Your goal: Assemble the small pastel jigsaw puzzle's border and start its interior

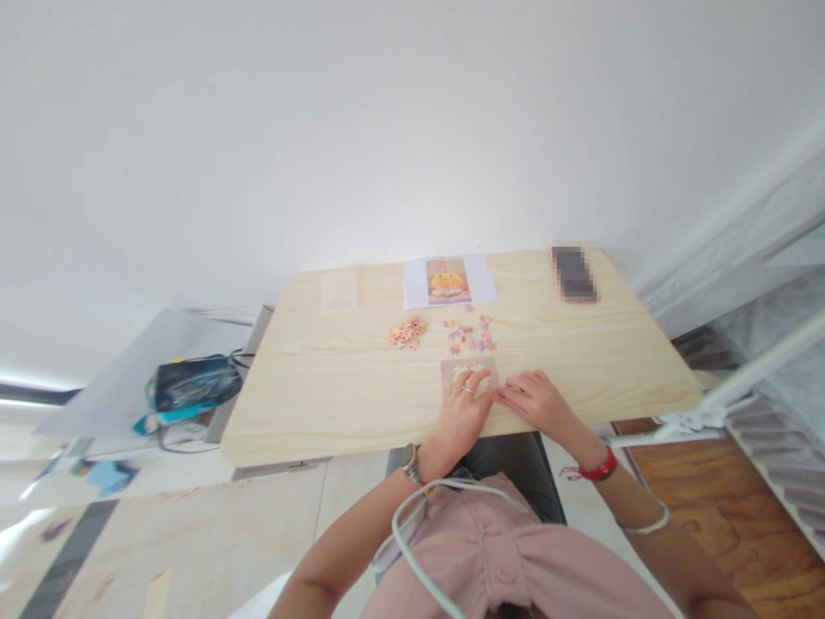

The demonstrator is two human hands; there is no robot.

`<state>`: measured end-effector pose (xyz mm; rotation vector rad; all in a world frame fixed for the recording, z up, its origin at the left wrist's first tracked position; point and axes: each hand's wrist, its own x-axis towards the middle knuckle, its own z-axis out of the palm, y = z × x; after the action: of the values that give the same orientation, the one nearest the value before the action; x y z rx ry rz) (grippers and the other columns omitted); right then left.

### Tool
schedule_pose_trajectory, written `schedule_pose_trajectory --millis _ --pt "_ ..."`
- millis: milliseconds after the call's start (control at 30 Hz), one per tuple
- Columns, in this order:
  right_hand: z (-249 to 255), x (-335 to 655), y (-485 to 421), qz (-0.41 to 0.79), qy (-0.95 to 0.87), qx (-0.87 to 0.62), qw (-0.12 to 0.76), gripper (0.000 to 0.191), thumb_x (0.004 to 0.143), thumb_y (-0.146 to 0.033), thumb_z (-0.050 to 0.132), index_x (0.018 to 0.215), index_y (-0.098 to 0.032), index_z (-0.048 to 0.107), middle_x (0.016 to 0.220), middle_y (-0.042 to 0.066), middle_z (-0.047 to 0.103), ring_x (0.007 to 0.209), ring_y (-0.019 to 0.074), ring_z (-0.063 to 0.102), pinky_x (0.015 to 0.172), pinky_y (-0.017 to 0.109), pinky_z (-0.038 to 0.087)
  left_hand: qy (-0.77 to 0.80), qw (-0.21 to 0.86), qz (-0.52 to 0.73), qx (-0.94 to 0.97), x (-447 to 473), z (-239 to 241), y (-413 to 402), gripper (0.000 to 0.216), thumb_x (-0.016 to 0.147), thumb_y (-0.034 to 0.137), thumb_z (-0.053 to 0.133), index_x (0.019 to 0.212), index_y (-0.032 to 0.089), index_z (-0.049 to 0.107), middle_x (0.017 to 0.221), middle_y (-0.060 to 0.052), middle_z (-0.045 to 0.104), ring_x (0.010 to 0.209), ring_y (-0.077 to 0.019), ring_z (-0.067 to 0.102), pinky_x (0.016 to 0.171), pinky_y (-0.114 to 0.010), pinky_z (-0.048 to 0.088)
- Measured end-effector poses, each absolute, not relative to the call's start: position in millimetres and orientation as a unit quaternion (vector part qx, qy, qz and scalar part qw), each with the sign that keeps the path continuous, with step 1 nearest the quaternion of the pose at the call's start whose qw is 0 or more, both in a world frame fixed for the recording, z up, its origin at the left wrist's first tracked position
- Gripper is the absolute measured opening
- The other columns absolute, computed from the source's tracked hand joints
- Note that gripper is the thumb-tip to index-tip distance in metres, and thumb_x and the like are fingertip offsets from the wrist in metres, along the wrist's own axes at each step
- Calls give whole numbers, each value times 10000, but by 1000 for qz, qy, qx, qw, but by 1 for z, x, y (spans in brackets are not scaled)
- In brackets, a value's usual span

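A small jigsaw puzzle board with a pinkish border lies near the front edge of the table. My left hand rests over its lower part, fingers spread and covering much of the board. At the board's right edge, the fingertips of my right hand are pressed together, close to my left thumb. Whatever may be between those fingertips is too small to make out. Just beyond the board are scattered pink and purple puzzle pieces. A heap of orange puzzle pieces sits to their left.
Behind the pieces lies a paper sheet with a printed yellow cartoon picture. A pale translucent sheet is at the back left of the wooden table. A dark phone lies back right. A pale cable crosses my lap.
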<state>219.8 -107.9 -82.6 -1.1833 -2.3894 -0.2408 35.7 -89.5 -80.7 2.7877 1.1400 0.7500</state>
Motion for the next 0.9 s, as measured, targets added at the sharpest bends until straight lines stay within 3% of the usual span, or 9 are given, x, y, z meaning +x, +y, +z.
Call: schedule_pose_trajectory --millis 300,433,633,900 --pt "-72 214 -112 -82 -885 -428 162 198 881 -204 418 844 -177 611 776 54 582 737 157 473 680 318 296 368 49 250 894 35 -77 -89 116 814 176 492 832 181 606 1166 -67 478 1074 -228 414 877 -379 453" --pt "-73 216 -107 -53 -866 -463 182 224 881 -273 423 978 -174 599 905 85 590 829 175 506 722 325 332 400 73 262 875 17 -70 -78 187 790 201 534 972 186 577 1170 -93 449 1059 -224 427 872 -386 455" --pt "-75 224 -88 26 -852 -497 163 430 817 -414 493 1180 -184 501 1091 121 529 972 235 491 782 366 394 487 20 231 842 -20 -66 -59 309 777 205 552 1086 198 539 1202 -126 391 1106 -270 382 913 -447 402" --pt "-73 224 -78 60 -858 -492 136 373 817 -318 488 1178 -225 498 1122 107 500 1004 238 483 833 399 402 528 43 182 828 -22 -71 -61 293 782 223 547 1071 263 567 1259 -101 343 1120 -276 363 897 -447 396"
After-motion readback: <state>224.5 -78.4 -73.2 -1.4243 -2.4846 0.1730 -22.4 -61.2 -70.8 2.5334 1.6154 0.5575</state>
